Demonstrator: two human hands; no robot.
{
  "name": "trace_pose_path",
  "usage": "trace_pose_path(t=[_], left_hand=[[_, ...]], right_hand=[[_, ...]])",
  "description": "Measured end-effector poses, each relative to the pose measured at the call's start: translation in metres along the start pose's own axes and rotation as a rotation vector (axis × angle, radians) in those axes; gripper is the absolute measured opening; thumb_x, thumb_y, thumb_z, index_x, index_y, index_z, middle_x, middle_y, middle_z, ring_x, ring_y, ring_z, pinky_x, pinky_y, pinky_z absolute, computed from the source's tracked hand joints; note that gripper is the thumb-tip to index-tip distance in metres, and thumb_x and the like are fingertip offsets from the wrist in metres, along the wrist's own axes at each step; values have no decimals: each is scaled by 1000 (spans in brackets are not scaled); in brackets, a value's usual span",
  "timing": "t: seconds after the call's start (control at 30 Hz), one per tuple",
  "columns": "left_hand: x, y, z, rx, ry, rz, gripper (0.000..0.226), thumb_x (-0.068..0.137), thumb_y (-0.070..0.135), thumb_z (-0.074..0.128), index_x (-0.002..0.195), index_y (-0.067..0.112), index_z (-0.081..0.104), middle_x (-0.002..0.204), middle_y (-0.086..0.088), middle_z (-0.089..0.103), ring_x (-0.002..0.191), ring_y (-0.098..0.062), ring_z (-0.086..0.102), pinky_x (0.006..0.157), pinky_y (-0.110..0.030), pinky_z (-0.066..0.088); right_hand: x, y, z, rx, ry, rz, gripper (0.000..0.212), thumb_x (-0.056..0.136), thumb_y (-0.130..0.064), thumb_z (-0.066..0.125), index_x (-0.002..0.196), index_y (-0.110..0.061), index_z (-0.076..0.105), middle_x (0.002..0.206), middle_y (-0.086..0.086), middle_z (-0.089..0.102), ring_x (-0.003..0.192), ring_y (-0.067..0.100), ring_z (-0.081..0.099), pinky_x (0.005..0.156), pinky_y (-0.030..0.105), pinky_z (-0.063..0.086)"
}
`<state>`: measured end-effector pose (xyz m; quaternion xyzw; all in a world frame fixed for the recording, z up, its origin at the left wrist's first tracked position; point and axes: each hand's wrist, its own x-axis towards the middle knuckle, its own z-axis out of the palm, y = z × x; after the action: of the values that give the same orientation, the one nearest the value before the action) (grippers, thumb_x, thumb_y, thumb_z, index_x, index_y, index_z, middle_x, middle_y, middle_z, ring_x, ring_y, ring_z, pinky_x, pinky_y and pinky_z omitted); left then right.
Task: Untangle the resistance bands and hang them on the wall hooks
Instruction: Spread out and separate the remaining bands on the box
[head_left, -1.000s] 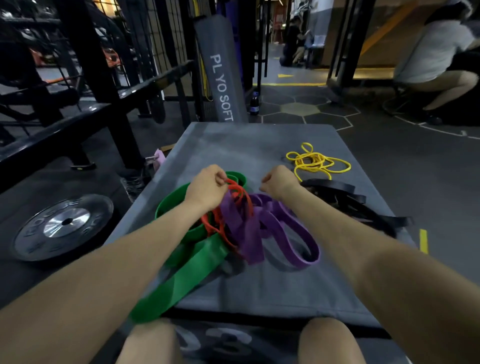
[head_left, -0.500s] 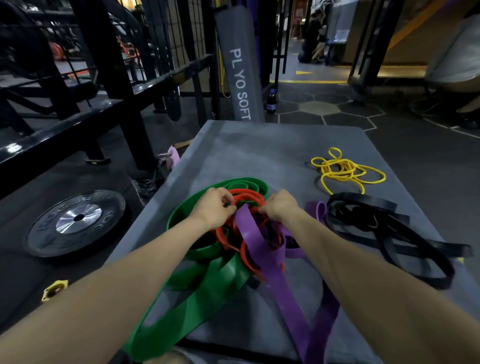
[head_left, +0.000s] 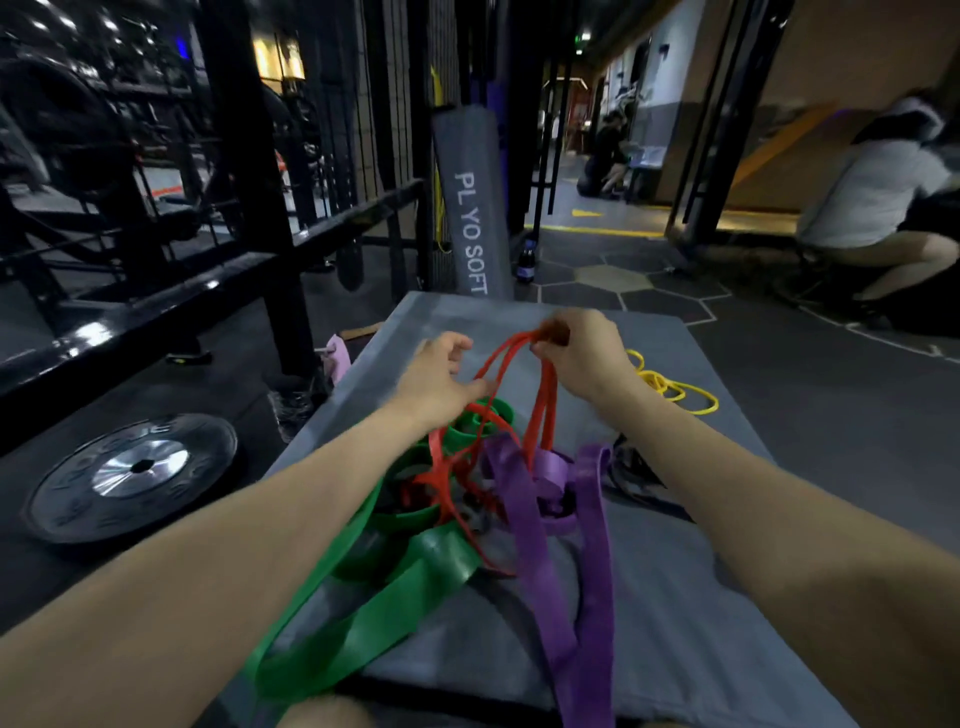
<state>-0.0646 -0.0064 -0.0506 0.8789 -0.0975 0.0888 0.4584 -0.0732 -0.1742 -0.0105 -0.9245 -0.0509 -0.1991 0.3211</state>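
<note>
A tangle of bands is spread on the grey padded box top (head_left: 675, 597): a wide green rubber band (head_left: 395, 608), a purple band (head_left: 530, 530). The thin red band (head_left: 540, 415) is gripped, raised, by the right hand (head_left: 582, 358); the left hand (head_left: 441, 379), fingers loosely apart, touches it.

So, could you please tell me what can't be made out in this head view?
- Black band: mostly hidden behind the right forearm.
- Left hand: motion-blurred; any grip on the red band is unclear.
- Purple band: lower end cut off by the bottom edge.
- Wall hooks: none visible.
</note>
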Motion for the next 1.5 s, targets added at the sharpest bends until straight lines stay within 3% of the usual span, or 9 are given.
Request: trace_pose_path(t=[0.1,0.2,0.3,0.53,0.9,1.03,1.2,1.3,1.5], left_hand=[[-3,16,-2,10,-115,4,75,76,33,75,138,19,37,142,0,39,129,-16,40,99,-25,33],[-6,23,-3,-52,-173,7,39,81,28,70,114,11,57,109,-5,64,102,-19,59,88,-29,46],[-12,32,-5,-140,-177,26,12,90,26,59,89,15,61,84,-4,62,77,-15,56,76,-29,46],[1,52,-32,-373,-87,107,22,97,20,48,77,22,57,72,1,47,70,-13,46,89,-48,50],[6,58,-55,-589,51,138,23,98,15,44,82,22,59,76,5,54,66,-4,46,62,-17,46],[5,40,-57,-371,87,145,23,97,19,46,77,20,59,62,3,44,56,-9,37,56,-22,36],[0,19,-59,39,-118,152,14,91,27,58,87,15,64,67,1,47,61,-11,40,59,-19,34],[-7,15,-47,90,-162,107,12,86,27,65,79,19,59,64,4,45,57,-8,39,54,-13,32],[-19,7,-34,45,-123,54,30,93,37,50,88,11,64,58,5,35,54,-10,33,60,-23,30]], right_hand=[[-6,-14,-10,28,38,-98,17,84,-10,63,100,-5,68,99,12,69,95,25,61,74,27,41],[-7,-20,-19,70,92,-117,14,85,-8,61,99,-8,67,91,8,66,85,21,57,75,30,44],[-6,-21,-31,143,153,-92,12,85,-6,60,95,-10,67,82,1,60,80,16,54,72,31,46],[-18,-6,-19,-66,7,-138,14,84,-10,61,96,-6,68,96,15,67,90,31,61,77,33,46],[-39,3,14,-10,-326,-5,17,83,-10,61,100,-7,64,96,15,68,88,28,62,81,36,48],[-30,13,-2,-139,-196,-8,17,87,-9,56,102,-5,65,103,19,68,100,34,62,80,34,45],[-13,29,-39,-29,146,103,18,89,-10,54,103,-6,65,99,18,67,96,33,60,70,28,36],[-13,28,-46,55,200,129,19,89,-5,50,102,-5,64,83,10,61,81,26,53,64,21,29],[-13,24,-47,358,276,252,24,89,3,41,93,-13,58,65,-3,57,60,17,54,43,18,45]])
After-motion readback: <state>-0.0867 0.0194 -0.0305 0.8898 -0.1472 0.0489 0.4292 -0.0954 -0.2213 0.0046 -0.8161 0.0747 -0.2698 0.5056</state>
